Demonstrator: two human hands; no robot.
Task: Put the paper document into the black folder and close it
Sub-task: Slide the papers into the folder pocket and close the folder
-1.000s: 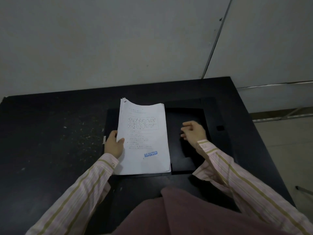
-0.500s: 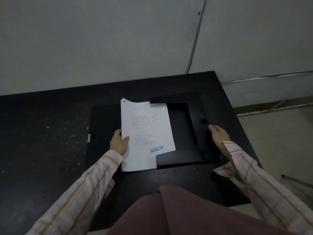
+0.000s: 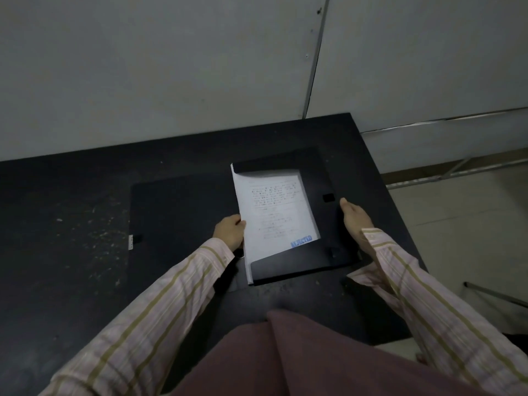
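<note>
The black folder (image 3: 183, 212) lies open on the black table (image 3: 65, 224). Its right half has flaps along the top, right and bottom edges. The paper document (image 3: 274, 212), a white stack with a blue stamp at its lower right, sits in that right half under the flaps; its left edge sticks out. My left hand (image 3: 230, 231) grips the stack's left edge. My right hand (image 3: 355, 218) rests against the outer right edge of the folder's right half, thumb on the flap.
The table's right edge runs close beside my right hand, with pale floor and a metal frame (image 3: 457, 170) beyond. A grey wall (image 3: 171, 67) stands behind the table. A small white tag (image 3: 130, 242) shows at the folder's left edge.
The paper stack has slid right, from the folder's middle to under the right half's flaps. My right hand moved from the inside panel to the folder's outer right edge.
</note>
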